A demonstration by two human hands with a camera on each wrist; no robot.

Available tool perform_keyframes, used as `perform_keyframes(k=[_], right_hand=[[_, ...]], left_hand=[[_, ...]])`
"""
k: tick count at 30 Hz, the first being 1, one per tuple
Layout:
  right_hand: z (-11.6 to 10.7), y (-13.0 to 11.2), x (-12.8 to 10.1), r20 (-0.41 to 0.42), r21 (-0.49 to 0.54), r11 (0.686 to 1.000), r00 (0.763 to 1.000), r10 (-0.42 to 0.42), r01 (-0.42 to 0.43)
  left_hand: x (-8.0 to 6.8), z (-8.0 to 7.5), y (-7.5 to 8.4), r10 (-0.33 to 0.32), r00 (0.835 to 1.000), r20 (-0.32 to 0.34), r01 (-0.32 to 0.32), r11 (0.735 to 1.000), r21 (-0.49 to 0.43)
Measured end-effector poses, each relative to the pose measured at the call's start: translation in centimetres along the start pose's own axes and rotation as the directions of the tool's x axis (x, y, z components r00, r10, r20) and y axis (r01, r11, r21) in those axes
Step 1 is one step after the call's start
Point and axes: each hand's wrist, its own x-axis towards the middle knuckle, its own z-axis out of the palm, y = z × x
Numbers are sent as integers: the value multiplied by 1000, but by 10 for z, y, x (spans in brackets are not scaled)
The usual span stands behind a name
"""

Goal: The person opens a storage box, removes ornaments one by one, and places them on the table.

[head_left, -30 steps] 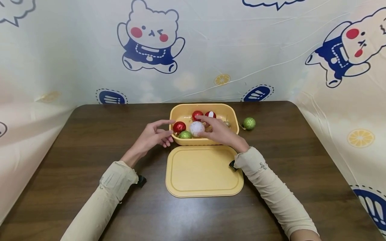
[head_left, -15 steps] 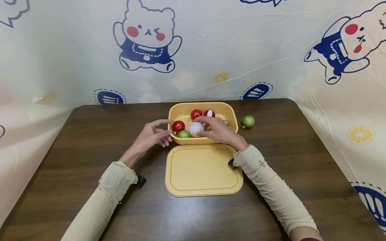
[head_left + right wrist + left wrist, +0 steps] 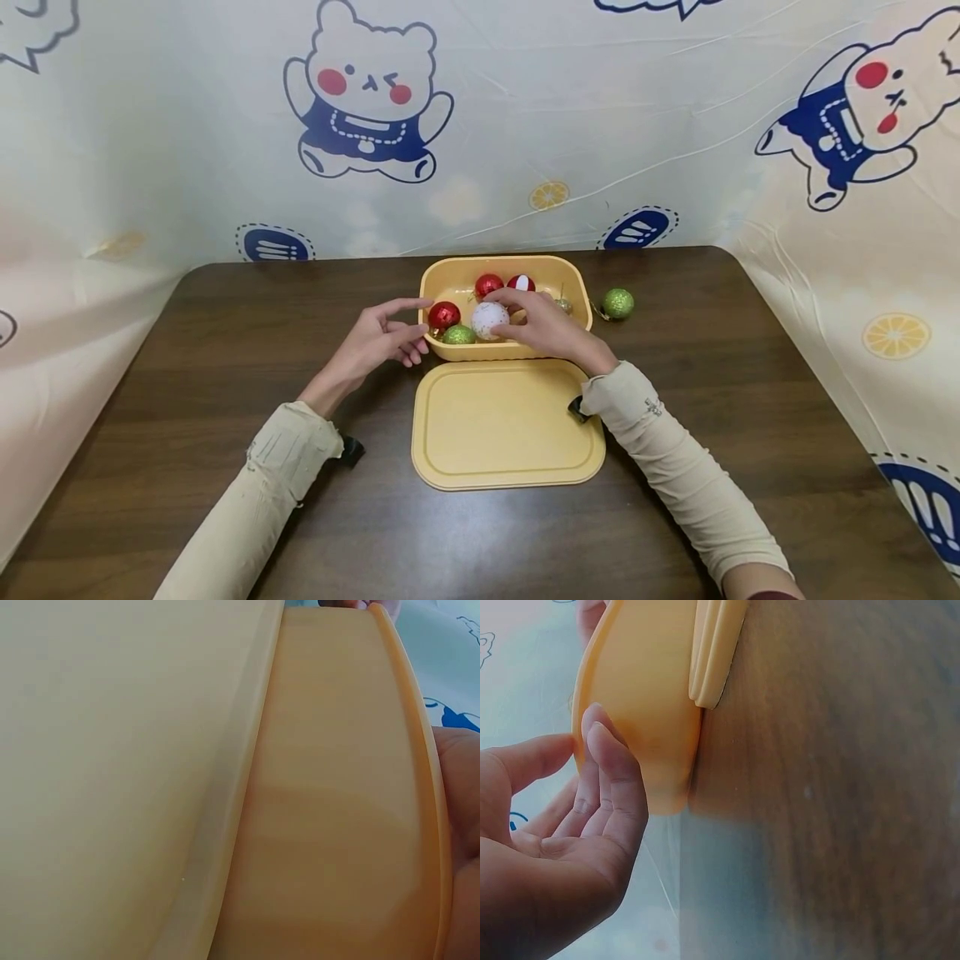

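Observation:
A yellow box [image 3: 577,287] stands open at the table's far middle, with its lid [image 3: 506,425] lying flat in front of it. Inside lie a white bauble [image 3: 487,319], two red ones [image 3: 443,315] [image 3: 488,284], a green one [image 3: 458,335] and a red-and-white one [image 3: 521,282]. My right hand [image 3: 517,321] reaches over the box and holds the white bauble between thumb and forefinger. My left hand [image 3: 390,333] stays relaxed at the box's left wall [image 3: 645,690], with its fingertips [image 3: 600,739] against it. The right wrist view shows only the box wall [image 3: 337,810] and the lid [image 3: 112,750].
A second green bauble [image 3: 618,303] lies on the dark wooden table [image 3: 225,350] just right of the box. A small gold ornament [image 3: 564,305] sits in the box's right end. Cartoon-printed sheeting [image 3: 525,125] walls in the table at the back and both sides.
Both hands stay where they were at the box. Only the view has shifted slightly.

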Motion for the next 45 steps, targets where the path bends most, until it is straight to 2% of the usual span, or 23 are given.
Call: perform_keyframes(k=[19, 27, 34, 45], right_hand=[[-3, -1, -2, -50, 26, 1000, 999, -11, 12], [-14, -2, -7, -101, 2, 1000, 995, -26, 27], [-27, 0, -12, -119, 66, 998, 993, -9, 17], [-39, -3, -19, -161, 21, 1000, 987, 6, -2]], left_hand=[[0, 0, -1, -4, 1000, -6, 4, 1000, 2], [0, 0, -1, 6, 1000, 2, -6, 1000, 6], [-2, -1, 0, 4, 1000, 0, -4, 1000, 3], [-1, 0, 0, -1, 1000, -3, 1, 1000, 3]])
